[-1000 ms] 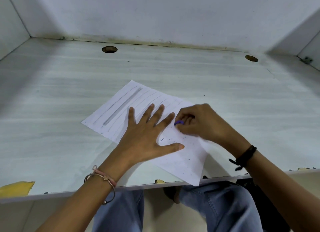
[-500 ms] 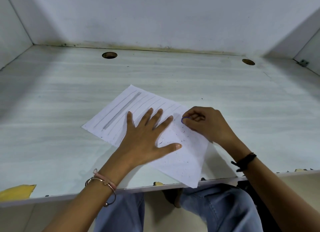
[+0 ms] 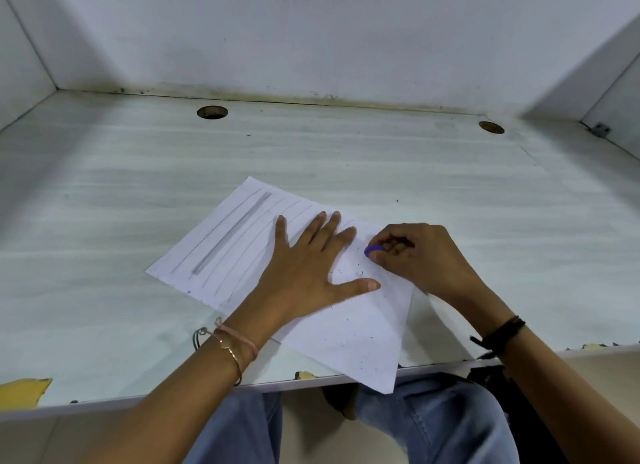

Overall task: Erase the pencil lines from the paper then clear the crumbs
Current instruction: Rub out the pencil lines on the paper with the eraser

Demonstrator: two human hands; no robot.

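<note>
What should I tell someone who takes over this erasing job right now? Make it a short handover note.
Left hand: flat, fingers spread, pressing the paper down.
Right hand: pinches the purple eraser, which is against the sheet near its right edge.
Paper: lies angled on the desk, its near corner hanging over the front edge.
Done: the right and near part of the sheet looks free of lines.
Left: the pencil lines on the left part, one of them thick and dark. Then clear the crumbs scattered over the erased area.
</note>
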